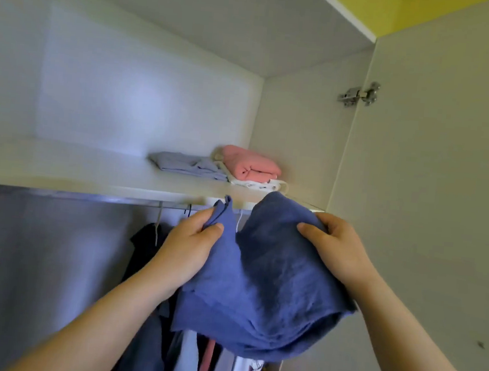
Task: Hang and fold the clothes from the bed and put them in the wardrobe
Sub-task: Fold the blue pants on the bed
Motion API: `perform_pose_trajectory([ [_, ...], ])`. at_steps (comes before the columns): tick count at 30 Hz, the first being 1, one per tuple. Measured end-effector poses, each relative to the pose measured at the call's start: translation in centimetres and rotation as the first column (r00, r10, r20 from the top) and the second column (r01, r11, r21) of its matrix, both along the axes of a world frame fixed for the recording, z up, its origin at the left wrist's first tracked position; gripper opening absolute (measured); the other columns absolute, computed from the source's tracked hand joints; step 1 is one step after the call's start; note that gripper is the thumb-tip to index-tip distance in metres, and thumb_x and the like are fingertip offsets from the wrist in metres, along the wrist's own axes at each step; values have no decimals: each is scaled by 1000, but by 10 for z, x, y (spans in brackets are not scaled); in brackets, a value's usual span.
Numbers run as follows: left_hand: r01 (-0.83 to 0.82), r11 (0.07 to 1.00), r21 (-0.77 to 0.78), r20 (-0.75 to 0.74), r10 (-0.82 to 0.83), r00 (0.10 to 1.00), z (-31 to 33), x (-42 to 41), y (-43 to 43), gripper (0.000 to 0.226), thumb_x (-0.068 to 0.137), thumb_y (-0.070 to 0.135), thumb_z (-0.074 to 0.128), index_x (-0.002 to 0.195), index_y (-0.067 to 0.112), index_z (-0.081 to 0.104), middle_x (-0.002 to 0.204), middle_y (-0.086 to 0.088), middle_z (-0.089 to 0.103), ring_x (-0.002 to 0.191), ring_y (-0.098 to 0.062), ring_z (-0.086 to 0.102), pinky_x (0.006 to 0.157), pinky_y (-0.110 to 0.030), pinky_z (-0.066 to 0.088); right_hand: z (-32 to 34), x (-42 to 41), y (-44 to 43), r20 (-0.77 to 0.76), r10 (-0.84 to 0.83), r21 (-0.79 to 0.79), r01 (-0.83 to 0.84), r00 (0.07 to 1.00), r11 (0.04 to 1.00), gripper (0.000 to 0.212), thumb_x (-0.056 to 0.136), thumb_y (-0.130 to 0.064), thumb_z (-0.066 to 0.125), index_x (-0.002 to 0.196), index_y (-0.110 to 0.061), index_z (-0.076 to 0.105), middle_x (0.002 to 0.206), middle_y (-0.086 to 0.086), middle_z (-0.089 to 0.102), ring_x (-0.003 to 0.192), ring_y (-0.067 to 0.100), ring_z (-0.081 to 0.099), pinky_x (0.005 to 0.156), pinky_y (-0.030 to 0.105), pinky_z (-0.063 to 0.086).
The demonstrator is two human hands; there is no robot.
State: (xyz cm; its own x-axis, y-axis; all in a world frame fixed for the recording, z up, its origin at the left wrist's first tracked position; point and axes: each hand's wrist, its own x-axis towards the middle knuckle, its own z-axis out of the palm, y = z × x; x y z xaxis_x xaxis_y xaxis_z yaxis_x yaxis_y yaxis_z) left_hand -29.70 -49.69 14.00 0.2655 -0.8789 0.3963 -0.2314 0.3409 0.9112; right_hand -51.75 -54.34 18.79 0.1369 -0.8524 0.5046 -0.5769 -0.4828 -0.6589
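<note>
At the open wardrobe (pixel 145 93), just below the shelf (pixel 90 177) edge: folded blue garment (pixel 267 282) held up in 2 hands, off any surface, its top overlapping the shelf's front lip in view. Left hand (pixel 191 240) grip clamped on the garment's left edge, thumb on top, cloth bunched above the fingers. Right hand (pixel 335 246) grip clamped on the right side, thumb pressed into the top fold, fingers underneath. On the shelf, toward its right end: light blue folded piece (pixel 186 165), and touching it a pink folded piece (pixel 248 163) stacked on a white patterned piece (pixel 255 184). Under the shelf, rail (pixel 88 197) with hangers; dark top (pixel 143 244) and other hanging clothes (pixel 147 339) behind the forearms. Door (pixel 428 201) stands open at right, metal hinge (pixel 359 94) near its top.
</note>
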Motion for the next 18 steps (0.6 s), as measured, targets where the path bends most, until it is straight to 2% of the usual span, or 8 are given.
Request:
perform_pose_trajectory([
  [4, -12, 997, -73, -11, 12, 1000, 44, 34, -36, 25, 97, 13, 49, 107, 24, 69, 107, -7, 72, 105, -28, 65, 98, -43, 47, 40, 33, -49, 39, 70, -87, -67, 997, 994, 15, 91, -22, 59, 94, -13, 71, 93, 9, 73, 93, 29, 67, 87, 45, 53],
  [7, 11, 994, -109, -35, -15, 999, 73, 62, -64, 27, 98, 10, 46, 106, 20, 69, 107, -11, 72, 98, -25, 68, 85, -34, 50, 68, 61, -88, 31, 104, -144, -98, 994, 985, 20, 92, -22, 58, 97, -5, 69, 95, 16, 72, 91, 30, 67, 87, 46, 52],
  [9, 26, 991, -135, -44, -32, 998, 96, 83, -87, 27, 99, 9, 45, 105, 22, 68, 101, -2, 75, 88, -13, 70, 76, -24, 54, 89, 83, -116, 33, 133, -167, -126, 991, 978, 27, 91, -20, 58, 100, 5, 65, 97, 24, 68, 81, 28, 62, 84, 46, 52],
  [10, 31, 989, -141, -44, -38, 998, 108, 93, -98, 27, 99, 10, 44, 109, 22, 66, 100, 1, 75, 89, -12, 70, 75, -23, 54, 100, 94, -129, 38, 146, -178, -137, 989, 974, 29, 91, -20, 58, 101, 6, 64, 93, 24, 67, 78, 24, 58, 81, 43, 52],
  [13, -8, 992, -127, -36, 3, 999, 137, 124, -132, 30, 99, 14, 46, 126, 19, 60, 114, -2, 69, 104, -21, 65, 89, -31, 52, 124, 127, -169, 69, 173, -195, -157, 982, 968, 28, 91, -20, 59, 102, 5, 65, 85, 19, 64, 76, 19, 56, 71, 34, 49],
  [15, -12, 992, -124, -16, 10, 1000, 149, 144, -152, 33, 99, 13, 46, 129, 22, 57, 120, 2, 64, 108, -20, 62, 89, -29, 50, 133, 148, -194, 80, 189, -196, -170, 979, 966, 26, 91, -20, 59, 101, 3, 67, 92, 20, 68, 78, 20, 57, 71, 33, 49],
  [16, -22, 992, -122, 8, 23, 1000, 154, 154, -161, 31, 99, 12, 45, 125, 24, 58, 117, 5, 62, 108, -19, 60, 87, -27, 49, 137, 160, -207, 74, 193, -195, -176, 978, 965, 26, 91, -20, 59, 100, 3, 67, 98, 22, 69, 79, 21, 57, 74, 35, 50],
  [18, -82, 989, -121, 57, 90, 994, 164, 171, -177, 24, 99, 10, 44, 99, 27, 61, 100, 5, 61, 102, -19, 58, 80, -24, 46, 147, 180, -231, 46, 203, -204, -190, 978, 960, 28, 91, -19, 58, 100, 6, 66, 103, 25, 68, 80, 22, 56, 78, 38, 51],
])
